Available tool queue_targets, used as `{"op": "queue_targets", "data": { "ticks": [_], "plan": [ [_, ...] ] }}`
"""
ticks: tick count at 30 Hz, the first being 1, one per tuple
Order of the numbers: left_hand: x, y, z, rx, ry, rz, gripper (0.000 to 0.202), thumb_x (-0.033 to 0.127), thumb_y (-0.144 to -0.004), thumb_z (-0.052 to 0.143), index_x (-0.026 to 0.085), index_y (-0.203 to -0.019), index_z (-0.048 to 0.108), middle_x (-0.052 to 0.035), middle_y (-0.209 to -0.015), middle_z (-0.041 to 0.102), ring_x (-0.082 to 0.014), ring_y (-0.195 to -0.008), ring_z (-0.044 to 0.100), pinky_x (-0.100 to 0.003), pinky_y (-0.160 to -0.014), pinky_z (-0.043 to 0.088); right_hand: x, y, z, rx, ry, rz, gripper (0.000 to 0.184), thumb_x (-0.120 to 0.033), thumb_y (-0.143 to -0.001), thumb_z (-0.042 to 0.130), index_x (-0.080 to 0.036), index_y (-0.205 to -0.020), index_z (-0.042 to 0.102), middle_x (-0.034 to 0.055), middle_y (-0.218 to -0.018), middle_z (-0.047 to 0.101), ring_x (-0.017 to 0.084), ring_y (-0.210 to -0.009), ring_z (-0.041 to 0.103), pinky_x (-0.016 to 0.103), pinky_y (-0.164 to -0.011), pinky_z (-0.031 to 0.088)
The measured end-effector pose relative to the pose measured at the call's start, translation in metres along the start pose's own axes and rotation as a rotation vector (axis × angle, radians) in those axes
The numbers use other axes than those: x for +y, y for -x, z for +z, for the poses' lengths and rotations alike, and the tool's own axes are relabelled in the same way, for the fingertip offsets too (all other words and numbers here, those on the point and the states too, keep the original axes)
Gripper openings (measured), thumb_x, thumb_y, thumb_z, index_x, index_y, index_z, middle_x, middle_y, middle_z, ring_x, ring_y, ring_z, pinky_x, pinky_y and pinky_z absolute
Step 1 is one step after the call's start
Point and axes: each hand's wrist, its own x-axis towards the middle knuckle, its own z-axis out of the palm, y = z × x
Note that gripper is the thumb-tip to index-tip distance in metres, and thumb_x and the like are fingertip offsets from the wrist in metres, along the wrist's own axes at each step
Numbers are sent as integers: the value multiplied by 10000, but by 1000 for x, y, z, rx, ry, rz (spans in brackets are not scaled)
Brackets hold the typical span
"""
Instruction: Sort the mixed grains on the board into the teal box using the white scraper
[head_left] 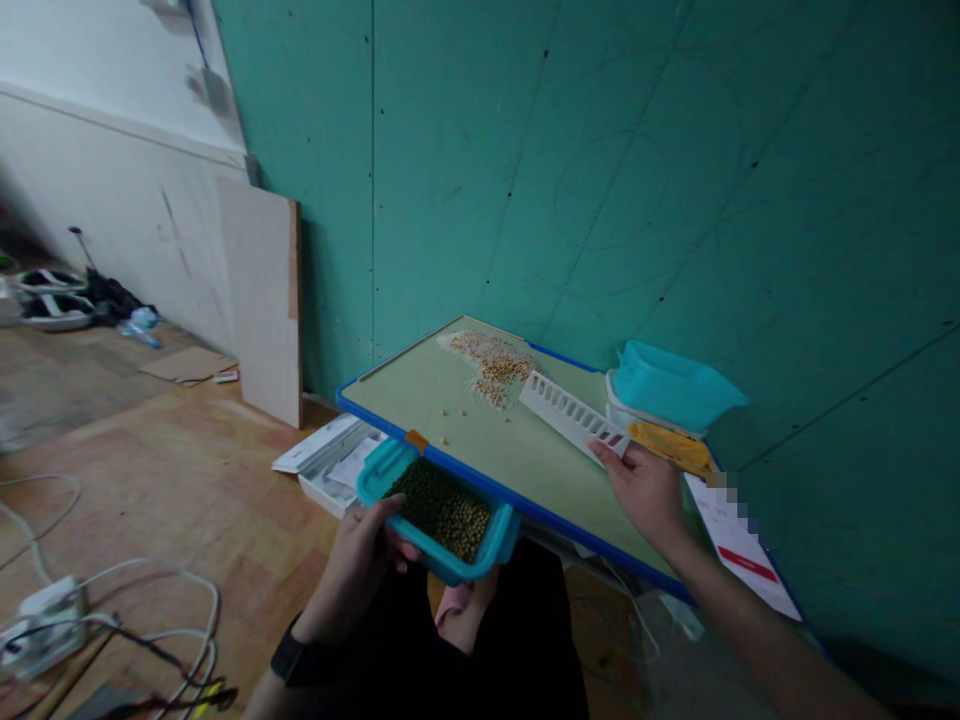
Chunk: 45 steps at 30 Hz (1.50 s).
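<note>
My left hand grips the near left side of a blue plastic container, thumb over its rim. Inside lie green beans and yellowish beans. The container is held just below the front edge of the table. In my right hand is a white slotted plastic strip, pinched at its near end. Its far end is beside a pile of yellow beans and white grains on the tabletop. A few loose yellow beans lie nearer the front edge.
A blue basin on a white container and a yellow cloth occupy the table's right side, near a printed paper. A green wall stands behind. An open white box and a power strip with cables are lower left.
</note>
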Motion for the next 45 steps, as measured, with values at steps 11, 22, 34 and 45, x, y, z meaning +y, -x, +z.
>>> {"op": "queue_targets", "data": {
  "ticks": [11,22,34,45],
  "plan": [
    [5,3,-5,9,-36,1,464,535,-661,762,205,-355,648,-76,-369,625,-126,-292,503,-238,-330,409,-30,30,9,-88,-91,-113,374,-481,-971,642,-183,-857,836,71,-721,804,180,-504,692,240,-501,477],
    [6,5,-11,4,-2,2,450,522,-675,776,210,-371,663,-64,-376,632,-122,-292,493,-241,-332,397,-71,34,27,-148,-334,-140,229,-371,-955,684,-206,-939,841,76,-910,836,241,-784,811,255,-673,611],
    [27,9,-25,78,-13,45,414,483,-662,772,194,-389,653,-69,-400,654,-115,-332,526,-216,-370,427,-60,-24,87,-299,-467,-77,277,-431,-892,714,-187,-930,838,55,-907,836,280,-854,799,371,-810,627],
    [25,6,-23,76,5,-3,405,503,-636,802,192,-422,657,-56,-394,651,-119,-320,533,-215,-362,432,-88,16,61,-306,-429,-177,274,-390,-961,676,-193,-859,835,62,-839,821,222,-734,772,277,-695,580]
  ]
}}
